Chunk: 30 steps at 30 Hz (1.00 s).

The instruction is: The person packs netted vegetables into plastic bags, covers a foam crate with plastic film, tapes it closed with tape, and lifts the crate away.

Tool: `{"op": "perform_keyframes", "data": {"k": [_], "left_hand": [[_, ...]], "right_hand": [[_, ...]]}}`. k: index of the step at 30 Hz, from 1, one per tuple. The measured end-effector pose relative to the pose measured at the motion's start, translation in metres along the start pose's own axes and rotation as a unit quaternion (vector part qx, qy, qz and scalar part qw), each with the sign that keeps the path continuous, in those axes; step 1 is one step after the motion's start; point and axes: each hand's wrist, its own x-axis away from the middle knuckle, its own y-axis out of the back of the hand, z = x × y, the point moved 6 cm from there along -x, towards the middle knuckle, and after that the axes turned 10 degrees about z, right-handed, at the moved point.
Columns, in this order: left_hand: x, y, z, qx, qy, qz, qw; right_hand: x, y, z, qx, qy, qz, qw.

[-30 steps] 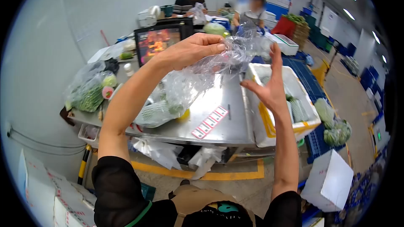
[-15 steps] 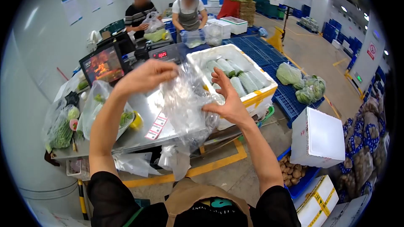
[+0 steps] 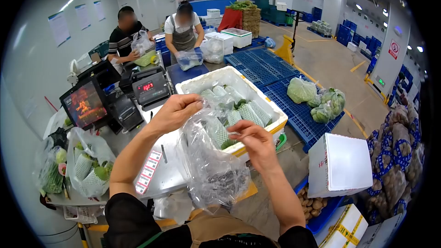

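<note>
My left hand (image 3: 183,110) pinches the upper edge of a clear plastic bag (image 3: 216,174), which hangs crumpled in front of me. My right hand (image 3: 258,144) is at the bag's other side, its fingers curled together on the thin film. Just behind the bag stands a white foam box (image 3: 281,117) holding several green vegetables in white foam netting (image 3: 255,112). Its near wall is partly hidden by the bag and my right hand. A strip of red-and-white labels (image 3: 148,173) lies on the metal table (image 3: 172,156), near my left forearm.
A scale with a red display (image 3: 149,87) and a monitor (image 3: 85,103) stand at left. Filled produce bags (image 3: 89,165) sit on the table. Blue pallets (image 3: 264,64), a white foam box (image 3: 342,163) and a potato crate (image 3: 312,204) are at right. Two people handle bags across from me.
My right hand's fingers have closed from a spread pose onto the bag. Both hands and the bag are lower, and the bag hangs nearer me. The view has shifted.
</note>
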Motion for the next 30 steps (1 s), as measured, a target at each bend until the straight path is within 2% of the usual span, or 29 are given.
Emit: {"op": "perform_keyframes", "data": {"k": [1, 3, 5, 7, 11, 12, 14, 15, 16, 17, 20, 22, 25, 28, 30], "left_hand": [[-0.017, -0.001, 0.009, 0.011, -0.005, -0.006, 1.000], [-0.052, -0.011, 0.021, 0.006, -0.036, 0.029, 0.999], [-0.087, -0.031, 0.014, -0.031, -0.108, 0.055, 0.992], [-0.119, -0.061, 0.011, 0.035, -0.049, 0.151, 0.987], [-0.175, -0.123, 0.007, 0.184, -0.017, 0.298, 0.936], [-0.190, -0.139, 0.009, 0.221, -0.011, 0.328, 0.919], [-0.217, -0.167, 0.013, 0.266, 0.038, 0.370, 0.890], [-0.229, -0.179, 0.013, 0.259, 0.056, 0.375, 0.888], [-0.241, -0.192, 0.011, 0.254, 0.073, 0.381, 0.886], [-0.256, -0.204, 0.011, 0.247, 0.087, 0.386, 0.884], [-0.293, -0.254, 0.011, 0.181, 0.032, 0.407, 0.895], [-0.324, -0.278, -0.002, 0.112, -0.005, 0.378, 0.919], [-0.370, -0.329, 0.025, -0.067, -0.012, 0.377, 0.924], [-0.401, -0.374, 0.048, 0.019, -0.055, 0.316, 0.947], [-0.415, -0.405, 0.067, 0.128, 0.039, 0.315, 0.939]], "right_hand": [[-0.007, 0.018, 0.008, -0.012, 0.029, -0.011, 0.999], [-0.018, 0.042, 0.018, -0.040, 0.013, -0.049, 0.998], [-0.029, 0.064, 0.024, 0.015, -0.003, -0.049, 0.999], [-0.033, 0.083, 0.028, 0.054, -0.012, -0.061, 0.997], [-0.032, 0.135, 0.047, 0.106, -0.015, -0.120, 0.987], [-0.031, 0.153, 0.054, 0.102, 0.014, -0.141, 0.985], [-0.018, 0.191, 0.069, 0.114, -0.051, -0.125, 0.984], [-0.010, 0.209, 0.077, 0.118, -0.084, -0.121, 0.982], [-0.008, 0.217, 0.092, 0.111, -0.052, -0.137, 0.983], [0.002, 0.239, 0.101, 0.153, -0.071, -0.151, 0.974], [0.042, 0.304, 0.135, 0.281, -0.134, -0.179, 0.933], [0.068, 0.348, 0.153, 0.259, -0.183, -0.221, 0.922], [0.111, 0.404, 0.185, 0.198, -0.225, -0.283, 0.911], [0.151, 0.451, 0.205, 0.146, -0.218, -0.318, 0.911], [0.175, 0.473, 0.217, 0.144, -0.208, -0.325, 0.911]]}}
